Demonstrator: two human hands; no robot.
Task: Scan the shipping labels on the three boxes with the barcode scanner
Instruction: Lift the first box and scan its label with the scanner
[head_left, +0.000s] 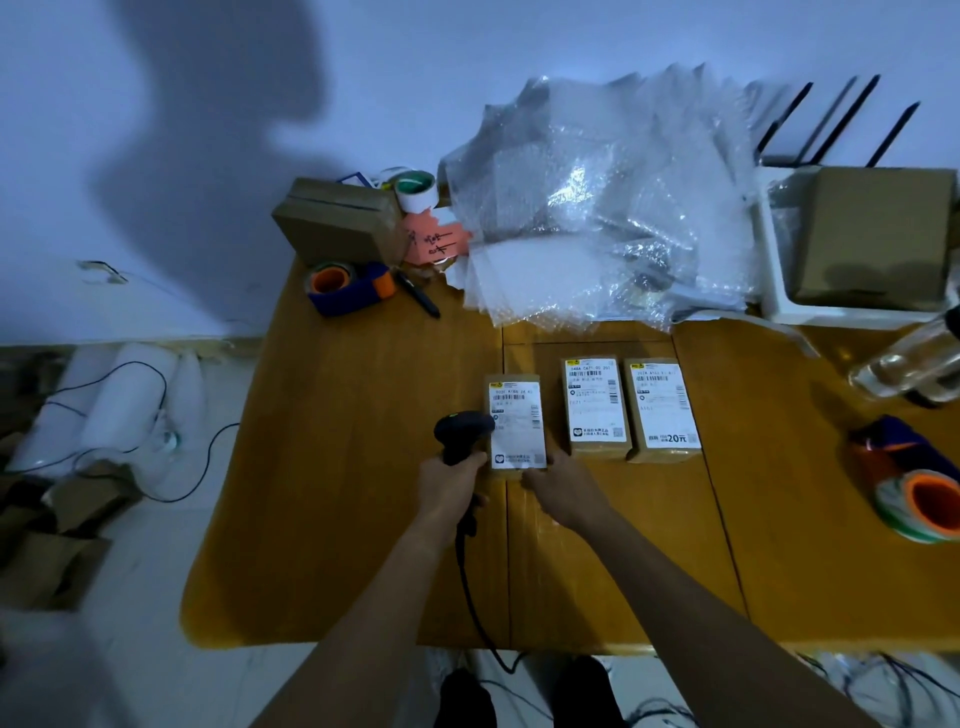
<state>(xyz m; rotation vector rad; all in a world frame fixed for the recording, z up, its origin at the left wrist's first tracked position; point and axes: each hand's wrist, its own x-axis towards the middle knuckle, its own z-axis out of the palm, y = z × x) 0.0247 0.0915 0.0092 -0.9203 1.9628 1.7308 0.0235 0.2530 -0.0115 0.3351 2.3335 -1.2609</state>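
Now left hand (451, 480) grips scanner (460, 434); right hand (563, 491) apparently steadies leftmost box (514, 423).

Scanner over left box, three boxes in a row on wooden table (337, 493).

Left hand (449, 486) is gripping black barcode scanner (462, 434), head overlapping left box (516, 423) label's left edge. Right hand (563, 488) is steadying that box's near end. Middle box (597, 408) and right box (662, 410) are lying just right of it, touching each other.

Wooden table (337, 467) carried bubble-wrap pile (597, 208), blue/orange tape dispenser (348, 286) w/ black pen (418, 293) beside it, brown cartons (337, 218) at back, white tray (779, 280) w/ a box.
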